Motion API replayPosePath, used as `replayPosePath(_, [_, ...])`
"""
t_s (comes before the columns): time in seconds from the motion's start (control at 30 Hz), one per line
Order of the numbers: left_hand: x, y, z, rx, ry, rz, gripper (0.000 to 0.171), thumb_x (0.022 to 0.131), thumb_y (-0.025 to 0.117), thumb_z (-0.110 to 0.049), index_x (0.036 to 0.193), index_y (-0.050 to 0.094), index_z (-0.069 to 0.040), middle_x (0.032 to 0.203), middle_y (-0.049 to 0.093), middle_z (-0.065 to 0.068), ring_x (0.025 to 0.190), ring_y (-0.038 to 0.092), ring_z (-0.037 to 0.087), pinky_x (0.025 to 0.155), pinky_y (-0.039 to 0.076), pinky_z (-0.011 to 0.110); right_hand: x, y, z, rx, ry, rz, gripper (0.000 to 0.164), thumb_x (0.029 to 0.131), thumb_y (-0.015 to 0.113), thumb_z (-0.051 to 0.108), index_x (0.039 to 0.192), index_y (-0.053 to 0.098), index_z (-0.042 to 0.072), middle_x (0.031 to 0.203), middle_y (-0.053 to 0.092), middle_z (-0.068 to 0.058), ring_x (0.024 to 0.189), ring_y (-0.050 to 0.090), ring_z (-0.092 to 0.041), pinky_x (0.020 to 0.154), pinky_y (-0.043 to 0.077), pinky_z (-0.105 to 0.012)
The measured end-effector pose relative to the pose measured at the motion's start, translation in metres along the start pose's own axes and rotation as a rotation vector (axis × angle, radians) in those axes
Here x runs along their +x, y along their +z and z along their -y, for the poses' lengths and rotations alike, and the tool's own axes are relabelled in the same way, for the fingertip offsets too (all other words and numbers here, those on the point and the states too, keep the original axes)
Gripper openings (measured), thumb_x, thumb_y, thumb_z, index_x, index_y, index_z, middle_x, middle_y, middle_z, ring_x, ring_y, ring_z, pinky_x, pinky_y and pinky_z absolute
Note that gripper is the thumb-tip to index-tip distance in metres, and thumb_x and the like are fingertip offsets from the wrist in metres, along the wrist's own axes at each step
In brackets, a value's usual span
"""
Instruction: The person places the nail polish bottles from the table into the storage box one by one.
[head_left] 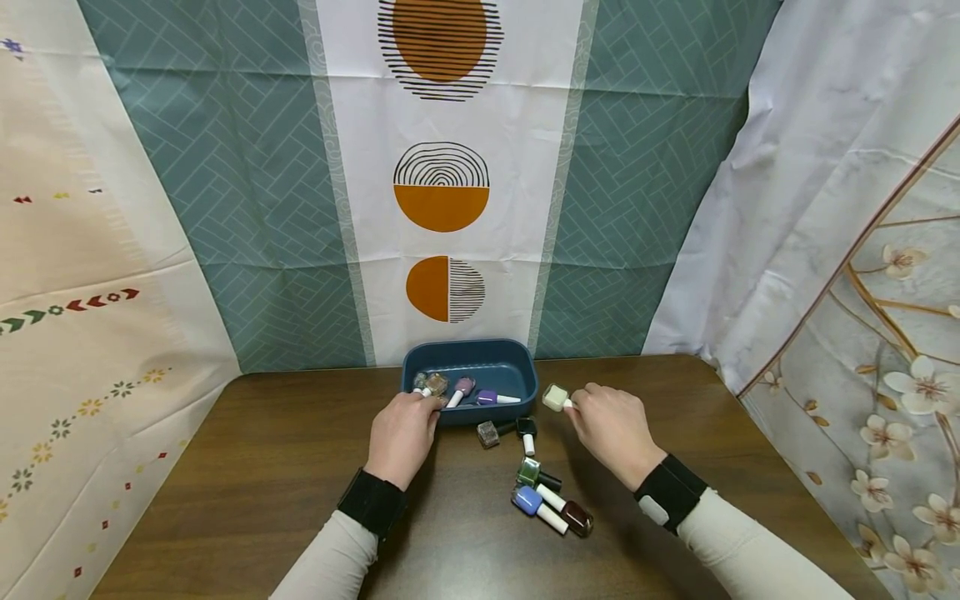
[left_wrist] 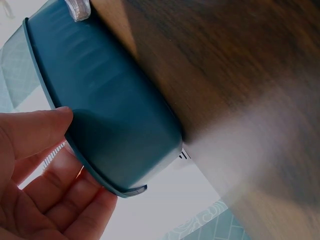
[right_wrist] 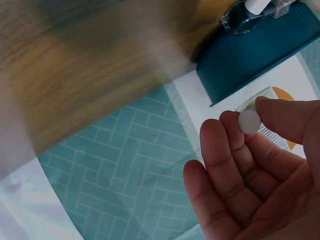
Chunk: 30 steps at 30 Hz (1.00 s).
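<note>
My left hand (head_left: 402, 435) grips the front left rim of a dark blue plastic bin (head_left: 480, 355). In the left wrist view the thumb presses the outer wall (left_wrist: 115, 115), with the other fingers curled beyond the rim. To the right of the bin, my right hand (head_left: 617, 429) pinches a pale yellow nail polish bottle (head_left: 555, 397) by its white cap (right_wrist: 249, 121), raised above the table. Inside the bin lie a purple nail polish (head_left: 487, 397), a mauve one (head_left: 464, 386) and a glittery gold one (head_left: 436, 383); my left fingers partly cover that side.
On the wooden table (head_left: 300, 483), in front of the bin, lie a grey glitter polish (head_left: 488, 434), a black one (head_left: 527, 427), a green one (head_left: 528, 472), a blue one (head_left: 527, 500) and a dark red one (head_left: 577, 517). A patterned curtain (head_left: 637, 208) hangs behind the table.
</note>
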<state>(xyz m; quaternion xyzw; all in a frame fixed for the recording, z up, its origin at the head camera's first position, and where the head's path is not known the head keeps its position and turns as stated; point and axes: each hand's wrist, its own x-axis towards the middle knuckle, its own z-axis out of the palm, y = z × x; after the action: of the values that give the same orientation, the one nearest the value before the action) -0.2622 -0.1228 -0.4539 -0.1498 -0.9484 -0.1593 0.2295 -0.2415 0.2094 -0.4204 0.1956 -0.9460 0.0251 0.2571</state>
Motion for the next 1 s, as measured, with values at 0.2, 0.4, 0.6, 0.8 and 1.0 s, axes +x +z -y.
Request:
replayPosePath(0.2, [0.001,-0.002,-0.001,-0.002,-0.005,-0.003,0.014,0.094,0.089,-0.008,0.106,0.088,-0.015,0.092,0.077,0.005,0.087,0.071,0.028,0.071,0.059,0.045,0.009,-0.001,0.006,-0.003,-0.023,-0.029,0.022,0.093,0.090,0.016,0.082,0.072,0.010,0.070,0.057,0.000,0.058,0.059,-0.022,0.051,0.048,-0.038])
replayPosePath(0.4, [0.000,-0.002,-0.002,-0.006,0.002,-0.004,0.014,0.094,0.089,-0.008,0.106,0.088,-0.015,0.092,0.077,0.005,0.087,0.071,0.027,0.070,0.059,0.045,0.016,-0.003,0.013,0.002,-0.037,-0.043,0.021,0.092,0.091,0.016,0.082,0.073,0.009,0.069,0.057,0.000,0.057,0.057,-0.020,0.049,0.046,-0.036])
replayPosePath(0.6, [-0.001,-0.001,0.000,-0.004,0.032,-0.047,0.014,0.092,0.089,-0.006,0.103,0.087,-0.014,0.089,0.076,0.005,0.084,0.070,0.028,0.068,0.059,0.045,0.023,-0.003,0.021,0.013,-0.052,-0.054,0.022,0.091,0.091,0.015,0.081,0.072,0.010,0.071,0.059,0.000,0.060,0.062,-0.022,0.051,0.050,-0.040])
replayPosePath(0.8, [-0.001,0.000,0.001,0.003,0.027,-0.037,0.014,0.092,0.089,-0.007,0.104,0.087,-0.014,0.090,0.077,0.004,0.085,0.070,0.028,0.068,0.059,0.044,0.033,0.000,0.028,0.014,-0.064,-0.041,0.023,0.092,0.091,0.017,0.081,0.072,0.010,0.072,0.060,-0.001,0.062,0.064,-0.024,0.052,0.051,-0.040])
replayPosePath(1.0, [-0.001,0.000,0.001,0.001,0.025,-0.032,0.014,0.093,0.089,-0.007,0.105,0.088,-0.014,0.090,0.077,0.005,0.085,0.070,0.028,0.069,0.059,0.044,0.041,0.006,0.035,0.009,-0.074,-0.044,0.024,0.093,0.091,0.019,0.079,0.072,0.013,0.070,0.058,0.000,0.062,0.064,-0.023,0.051,0.049,-0.040])
